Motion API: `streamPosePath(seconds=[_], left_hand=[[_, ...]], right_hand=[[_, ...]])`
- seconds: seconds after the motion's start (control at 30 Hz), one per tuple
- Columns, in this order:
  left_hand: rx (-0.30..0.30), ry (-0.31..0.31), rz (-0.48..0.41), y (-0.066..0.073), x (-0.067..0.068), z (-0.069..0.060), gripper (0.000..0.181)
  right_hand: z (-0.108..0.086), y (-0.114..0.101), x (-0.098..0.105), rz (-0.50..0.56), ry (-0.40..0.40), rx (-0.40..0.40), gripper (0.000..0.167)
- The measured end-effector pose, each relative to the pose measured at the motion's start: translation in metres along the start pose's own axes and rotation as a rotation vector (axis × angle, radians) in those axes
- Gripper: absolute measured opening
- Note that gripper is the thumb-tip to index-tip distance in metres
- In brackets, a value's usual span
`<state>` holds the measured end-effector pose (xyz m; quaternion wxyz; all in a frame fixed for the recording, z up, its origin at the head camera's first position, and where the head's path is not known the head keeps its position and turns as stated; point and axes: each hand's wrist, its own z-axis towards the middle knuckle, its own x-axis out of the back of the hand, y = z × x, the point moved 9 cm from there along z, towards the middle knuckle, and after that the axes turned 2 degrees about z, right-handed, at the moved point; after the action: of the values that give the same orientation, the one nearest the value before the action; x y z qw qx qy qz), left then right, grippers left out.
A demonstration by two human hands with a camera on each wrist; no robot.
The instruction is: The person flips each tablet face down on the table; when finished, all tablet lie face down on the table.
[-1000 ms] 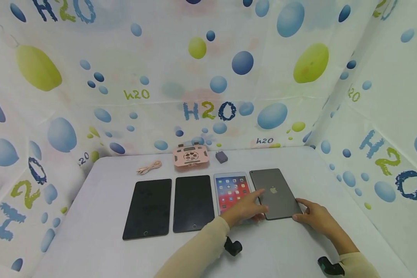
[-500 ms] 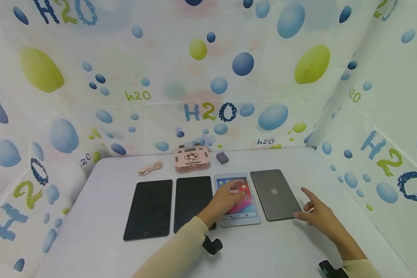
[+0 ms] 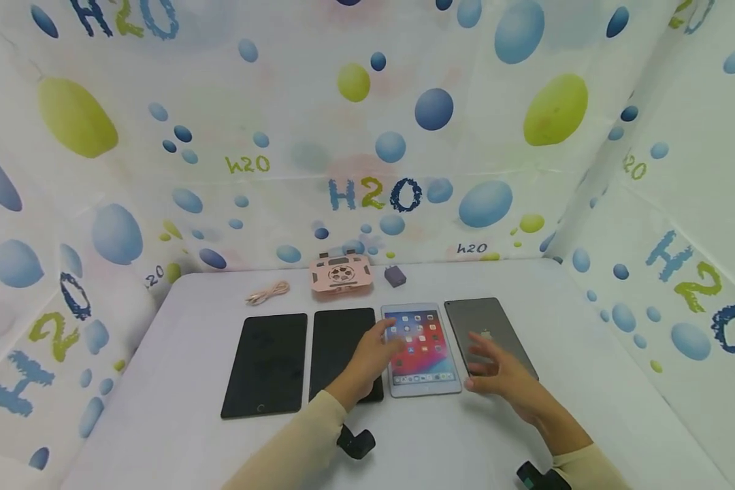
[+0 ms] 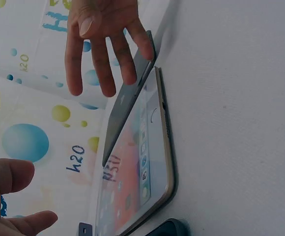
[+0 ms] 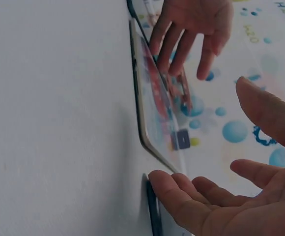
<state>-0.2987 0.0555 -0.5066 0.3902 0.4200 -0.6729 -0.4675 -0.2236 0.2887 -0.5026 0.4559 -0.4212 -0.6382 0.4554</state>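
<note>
The right hand (image 3: 502, 374) has swung left from beside the grey tablet (image 3: 486, 323) to above it; the left hand (image 3: 367, 357) has withdrawn to the left edge of the white tablet (image 3: 421, 350). Both, fingers spread, hold nothing, apparently framing the white tablet: third from left on the surface (image 3: 465, 449), face up, icons lit over blue-to-red.

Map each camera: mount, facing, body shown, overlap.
Head: worn on head, facing forward and down at lit white rectangular tablet; left hand, right hand, cream fabric sleeves show.
Left wrist: worn there, faces forward-right across tablet; both hands show.
Right wrist: worn there, faces forward-left across tablet; both hands show.
Both wrist views share the tablet.
</note>
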Motion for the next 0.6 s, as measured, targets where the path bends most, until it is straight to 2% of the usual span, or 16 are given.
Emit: streamPosePath(seconds=[0.1, 0.2, 0.37, 0.6], left_hand=[[0.0, -0.017, 0.0, 0.0, 0.0, -0.004, 0.058], [0.006, -0.029, 0.015, -0.001, -0.006, -0.008, 0.058], [0.007, -0.028, 0.006, 0.0, -0.007, -0.011, 0.059], [-0.02, -0.056, -0.028, -0.003, -0.013, -0.012, 0.059]], right_hand=[[0.008, 0.001, -0.012, 0.03, -0.017, -0.026, 0.092], [0.006, 0.004, -0.014, 0.048, -0.012, -0.054, 0.092], [0.01, 0.001, -0.02, 0.061, -0.028, -0.027, 0.091], [0.014, 0.003, -0.021, 0.067, 0.0, -0.02, 0.088]])
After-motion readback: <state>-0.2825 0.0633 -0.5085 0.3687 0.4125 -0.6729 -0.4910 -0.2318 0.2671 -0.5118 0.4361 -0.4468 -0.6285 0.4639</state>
